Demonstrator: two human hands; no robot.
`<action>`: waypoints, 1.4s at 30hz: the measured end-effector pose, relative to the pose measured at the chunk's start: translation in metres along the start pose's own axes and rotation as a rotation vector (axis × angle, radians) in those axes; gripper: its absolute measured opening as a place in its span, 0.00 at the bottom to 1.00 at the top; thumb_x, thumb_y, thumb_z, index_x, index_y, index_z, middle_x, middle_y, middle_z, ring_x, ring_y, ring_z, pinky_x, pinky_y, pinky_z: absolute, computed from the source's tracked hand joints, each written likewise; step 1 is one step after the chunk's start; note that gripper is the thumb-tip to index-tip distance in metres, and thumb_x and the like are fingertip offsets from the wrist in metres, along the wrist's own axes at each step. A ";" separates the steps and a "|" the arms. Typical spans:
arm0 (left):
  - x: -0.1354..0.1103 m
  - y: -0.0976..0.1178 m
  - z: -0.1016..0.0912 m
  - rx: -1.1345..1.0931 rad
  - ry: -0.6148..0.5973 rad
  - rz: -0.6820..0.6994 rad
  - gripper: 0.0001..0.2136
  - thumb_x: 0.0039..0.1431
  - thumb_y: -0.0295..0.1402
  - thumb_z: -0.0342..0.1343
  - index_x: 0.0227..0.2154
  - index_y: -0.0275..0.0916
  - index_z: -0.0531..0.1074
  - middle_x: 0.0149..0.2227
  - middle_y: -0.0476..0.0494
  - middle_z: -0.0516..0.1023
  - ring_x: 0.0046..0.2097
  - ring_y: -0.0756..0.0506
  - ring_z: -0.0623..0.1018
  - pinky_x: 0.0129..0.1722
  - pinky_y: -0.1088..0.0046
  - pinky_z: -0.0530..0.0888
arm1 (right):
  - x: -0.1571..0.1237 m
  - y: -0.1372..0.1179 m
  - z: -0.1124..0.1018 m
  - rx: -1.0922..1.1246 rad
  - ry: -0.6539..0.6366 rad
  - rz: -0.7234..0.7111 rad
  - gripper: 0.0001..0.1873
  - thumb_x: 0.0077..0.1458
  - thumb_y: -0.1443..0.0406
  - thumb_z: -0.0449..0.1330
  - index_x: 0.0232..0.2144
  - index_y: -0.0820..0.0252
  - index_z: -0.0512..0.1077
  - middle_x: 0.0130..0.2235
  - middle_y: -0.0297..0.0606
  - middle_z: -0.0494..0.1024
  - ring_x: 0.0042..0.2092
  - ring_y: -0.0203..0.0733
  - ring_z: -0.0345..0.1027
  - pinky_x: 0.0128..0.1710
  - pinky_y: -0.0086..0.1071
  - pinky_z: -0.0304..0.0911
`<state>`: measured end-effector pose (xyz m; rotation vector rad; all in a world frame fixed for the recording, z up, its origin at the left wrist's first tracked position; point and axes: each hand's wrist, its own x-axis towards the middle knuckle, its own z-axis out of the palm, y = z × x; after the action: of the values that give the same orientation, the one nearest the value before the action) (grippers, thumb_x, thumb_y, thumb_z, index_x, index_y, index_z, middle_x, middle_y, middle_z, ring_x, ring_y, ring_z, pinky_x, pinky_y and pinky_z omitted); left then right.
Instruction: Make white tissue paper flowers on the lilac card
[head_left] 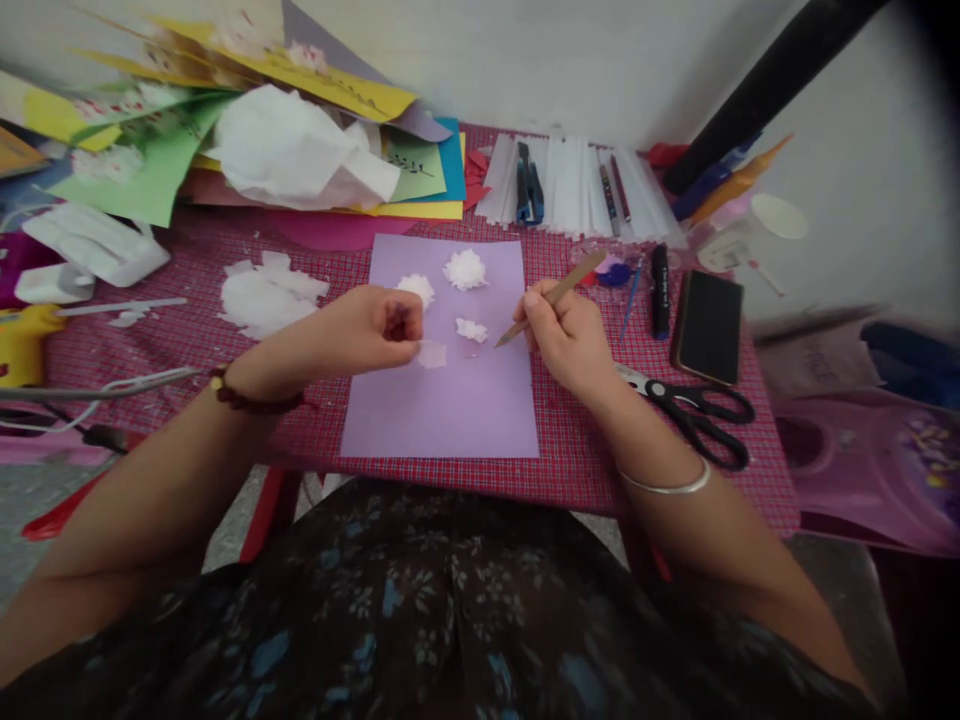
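A lilac paper sheet (450, 410) lies on the red checked tablecloth in front of me. Three white tissue flowers rest on it: one at the top (465, 269), one at the upper left (417, 288), a smaller one in the middle (471, 329). My left hand (371, 328) is closed in a pinch on a small thin tissue piece (433, 354) held just over the sheet. My right hand (566, 335) grips a wooden stick (555, 296), its tip pointing down-left near the small flower.
Black scissors (694, 410) and a dark phone (709, 325) lie to the right, with a black marker (660, 290). White paper strips (577, 185) and blue clip sit at the back. Coloured paper and crumpled tissue (296, 150) pile at the back left; cut tissue pieces (266, 295) lie left.
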<state>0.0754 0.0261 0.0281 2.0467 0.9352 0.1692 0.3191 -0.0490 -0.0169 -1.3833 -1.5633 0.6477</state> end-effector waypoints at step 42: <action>0.001 -0.025 0.040 -0.068 -0.001 -0.121 0.10 0.51 0.37 0.58 0.25 0.38 0.64 0.24 0.52 0.65 0.25 0.53 0.64 0.23 0.77 0.61 | 0.008 0.010 0.011 0.199 0.002 0.111 0.17 0.67 0.56 0.52 0.28 0.57 0.65 0.21 0.29 0.72 0.19 0.30 0.60 0.21 0.27 0.54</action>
<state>0.0793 0.0090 -0.0158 1.9222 1.0356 0.1331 0.3146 -0.0370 -0.0281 -1.3264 -1.3871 0.8450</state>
